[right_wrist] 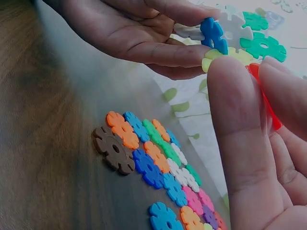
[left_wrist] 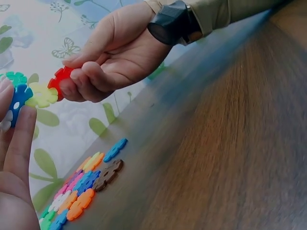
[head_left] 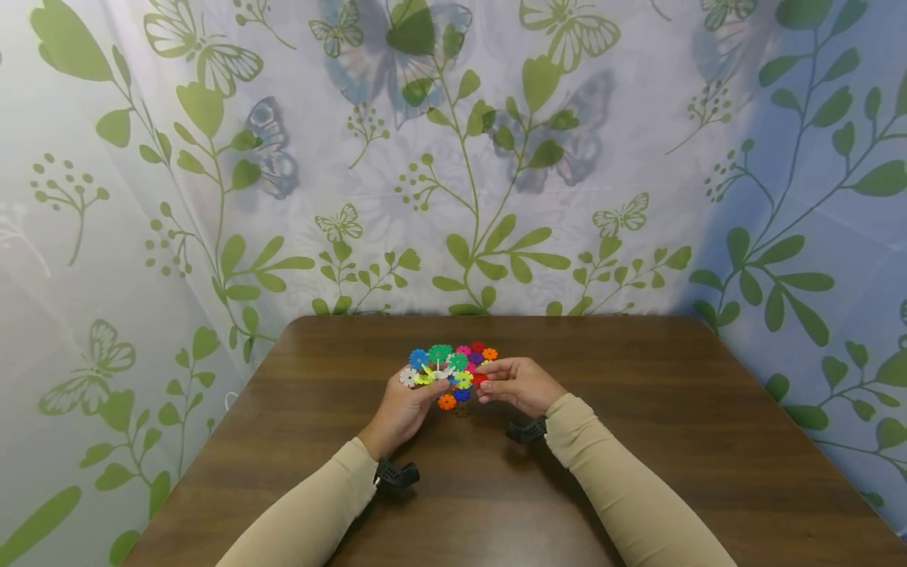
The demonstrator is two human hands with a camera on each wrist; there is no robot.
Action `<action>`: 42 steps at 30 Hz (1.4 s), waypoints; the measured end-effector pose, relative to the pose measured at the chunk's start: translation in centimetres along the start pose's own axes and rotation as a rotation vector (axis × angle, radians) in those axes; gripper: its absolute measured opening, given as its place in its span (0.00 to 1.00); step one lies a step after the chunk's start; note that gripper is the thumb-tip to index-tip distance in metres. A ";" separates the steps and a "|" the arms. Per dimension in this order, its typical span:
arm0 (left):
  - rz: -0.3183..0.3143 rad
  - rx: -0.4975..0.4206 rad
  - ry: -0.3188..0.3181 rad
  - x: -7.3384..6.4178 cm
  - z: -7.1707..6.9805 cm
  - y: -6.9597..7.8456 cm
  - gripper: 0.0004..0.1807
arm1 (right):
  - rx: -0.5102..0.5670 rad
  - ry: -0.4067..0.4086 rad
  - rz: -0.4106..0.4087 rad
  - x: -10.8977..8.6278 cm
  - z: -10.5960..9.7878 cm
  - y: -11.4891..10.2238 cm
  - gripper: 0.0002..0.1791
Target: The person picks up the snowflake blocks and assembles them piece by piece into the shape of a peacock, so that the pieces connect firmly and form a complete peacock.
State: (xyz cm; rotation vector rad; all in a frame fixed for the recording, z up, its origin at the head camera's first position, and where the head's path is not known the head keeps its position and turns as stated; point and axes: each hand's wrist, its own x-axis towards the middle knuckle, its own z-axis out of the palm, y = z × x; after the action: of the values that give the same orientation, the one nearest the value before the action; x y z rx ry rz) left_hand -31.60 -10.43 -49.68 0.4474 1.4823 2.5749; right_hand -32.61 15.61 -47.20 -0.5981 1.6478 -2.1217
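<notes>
Left hand (head_left: 402, 408) pinches a blue notched plastic disc (right_wrist: 214, 36), right hand (head_left: 524, 387) a red notched one (left_wrist: 59, 82), above the brown wooden tabletop (head_left: 680, 409). Wrist cams show a gap down to the loose multicoloured discs (right_wrist: 149, 170); head cam kinda doesn't.

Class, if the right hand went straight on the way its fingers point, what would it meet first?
Probably the yellow piece at the left hand, met by the red piece that the right hand pinches; whether red and yellow touch is hard to tell.
</notes>
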 end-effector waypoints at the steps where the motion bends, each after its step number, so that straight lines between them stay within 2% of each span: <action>1: 0.008 0.014 -0.007 0.0 0.0 0.0 0.28 | 0.003 -0.007 -0.003 0.0 0.0 0.1 0.21; 5: 0.032 0.043 -0.020 -0.2 0.2 0.1 0.28 | 0.024 -0.030 -0.013 0.1 0.1 0.5 0.21; 9: 0.026 0.019 -0.003 -0.2 0.2 0.1 0.27 | 0.042 -0.030 -0.028 0.1 0.2 0.6 0.20; 14: 0.023 -0.069 0.028 -0.1 0.4 -0.2 0.29 | 0.054 0.001 -0.044 0.2 0.5 0.4 0.18; 19: 0.012 -0.161 0.080 -0.1 0.5 -0.3 0.27 | -0.032 0.030 -0.057 0.4 0.8 0.6 0.18; 23: -0.009 -0.202 0.066 0.0 0.4 -0.4 0.23 | -0.188 0.053 -0.066 0.5 1.0 0.6 0.19; 27: -0.016 -0.223 0.045 0.2 0.3 -0.1 0.20 | -0.422 0.109 -0.088 0.5 0.8 0.2 0.21; 31: -0.022 -0.219 0.063 0.4 0.4 0.1 0.13 | -0.670 0.197 -0.097 0.2 -0.4 -0.5 0.22; 34: -0.021 -0.227 0.086 0.4 0.5 0.0 0.07 | -0.826 0.252 -0.071 -0.2 -1.3 -0.8 0.20; 36: -0.017 -0.227 0.099 0.4 0.4 0.0 0.06 | -0.915 0.273 -0.042 -0.4 -1.7 -0.8 0.17; 39: -0.017 -0.219 0.117 0.3 0.3 -0.1 0.09 | -1.019 0.248 -0.018 -0.6 -2.1 -0.6 0.15; 42: -0.019 -0.193 0.115 0.3 0.2 -0.1 0.12 | -1.118 0.165 -0.044 -0.5 -2.3 -0.1 0.14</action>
State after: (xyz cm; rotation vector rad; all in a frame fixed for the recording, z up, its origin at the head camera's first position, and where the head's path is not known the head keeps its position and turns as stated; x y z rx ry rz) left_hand -31.84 -10.08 -49.60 0.2633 1.2456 2.7352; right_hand -33.46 17.78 -47.69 -0.7455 2.8701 -1.1018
